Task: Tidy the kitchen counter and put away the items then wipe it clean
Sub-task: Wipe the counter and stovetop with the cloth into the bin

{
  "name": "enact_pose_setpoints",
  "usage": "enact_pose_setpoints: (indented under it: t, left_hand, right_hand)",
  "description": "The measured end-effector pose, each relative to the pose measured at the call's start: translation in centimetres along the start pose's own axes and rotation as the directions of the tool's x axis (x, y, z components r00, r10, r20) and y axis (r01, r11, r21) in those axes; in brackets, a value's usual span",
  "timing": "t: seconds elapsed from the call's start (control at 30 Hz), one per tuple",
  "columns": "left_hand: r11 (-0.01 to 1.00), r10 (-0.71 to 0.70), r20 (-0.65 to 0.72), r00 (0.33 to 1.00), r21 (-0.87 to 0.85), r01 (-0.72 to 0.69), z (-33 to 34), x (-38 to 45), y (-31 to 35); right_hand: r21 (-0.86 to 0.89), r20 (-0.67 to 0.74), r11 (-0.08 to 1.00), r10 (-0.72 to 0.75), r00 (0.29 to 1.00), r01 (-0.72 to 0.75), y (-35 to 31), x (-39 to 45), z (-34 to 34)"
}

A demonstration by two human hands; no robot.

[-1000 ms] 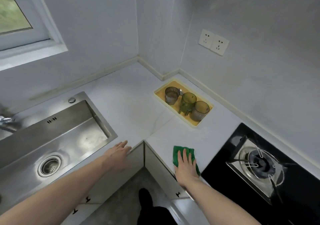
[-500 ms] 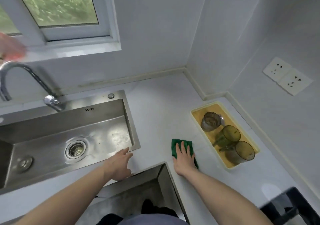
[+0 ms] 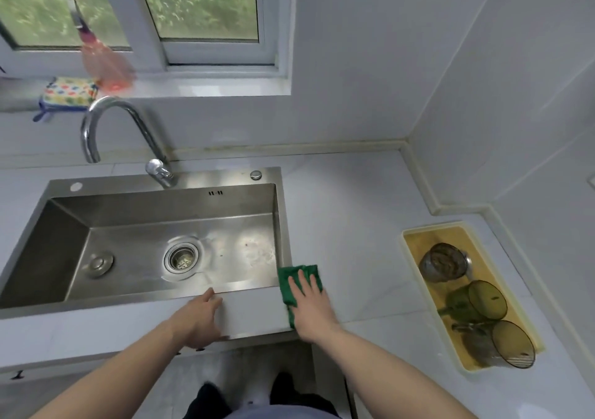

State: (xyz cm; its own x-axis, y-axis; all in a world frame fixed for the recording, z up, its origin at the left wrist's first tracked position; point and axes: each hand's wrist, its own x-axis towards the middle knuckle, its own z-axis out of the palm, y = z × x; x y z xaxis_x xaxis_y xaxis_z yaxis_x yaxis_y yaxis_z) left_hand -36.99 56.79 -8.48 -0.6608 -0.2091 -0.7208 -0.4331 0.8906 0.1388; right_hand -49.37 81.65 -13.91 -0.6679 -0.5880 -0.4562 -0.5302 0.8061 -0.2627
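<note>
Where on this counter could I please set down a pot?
Bare counter lies between the sink and the yellow tray, back to the wall. The front edge is crowded: right hand on the green cloth, left hand beside it.

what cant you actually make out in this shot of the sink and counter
Head view only:
- Folded green cloth: its near part is covered by the flat right hand.
- White counter: no dirt or wetness readable.
- Pink hanging item at the window: blurred, unidentifiable.
- Three tinted glass cups in the yellow tray: contents unclear through the glass.
- Left hand: resting at the steel sink front rim; palm side hidden.
</note>
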Motion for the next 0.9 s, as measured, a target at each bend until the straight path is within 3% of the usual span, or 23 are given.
enact_pose_setpoints:
  t: [0.27,0.43,0.53,0.7,0.8,0.9]
  left_hand:
    - [0.999,-0.019,0.092,0.996,0.030,0.016,-0.7,0.8,-0.7]
    - [0.999,-0.048,0.110,0.993,0.017,0.046,-0.9,1.3,-0.8]
    - [0.997,-0.069,0.118,0.991,0.025,0.067,-0.8,1.4,-1.0]
    - [0.998,-0.058,0.127,0.990,0.022,0.055,-1.2,1.4,-0.7]
    - [0.998,-0.057,0.152,0.987,0.043,0.051,-1.3,1.1,-0.8]
    - [0.998,-0.026,0.145,0.989,0.067,0.017,-1.2,0.9,-0.9]
  right_hand:
    - [0.036,-0.063,0.947,0.320,0.945,-0.318,11.4,-1.0,-2.5]
    - [0.154,-0.071,0.896,0.430,0.900,-0.416,8.2,-0.4,-1.3]
    - [0.141,-0.073,0.927,0.360,0.930,-0.348,3.1,-0.2,-0.4]
    - [0.072,-0.059,0.994,0.081,0.995,-0.077,-5.1,-0.4,2.6]
    - [0.000,-0.084,1.000,-0.017,0.996,0.017,-5.3,-0.5,3.4]
    - [-0.030,-0.111,0.999,0.032,0.993,-0.036,-2.2,-0.6,2.3]
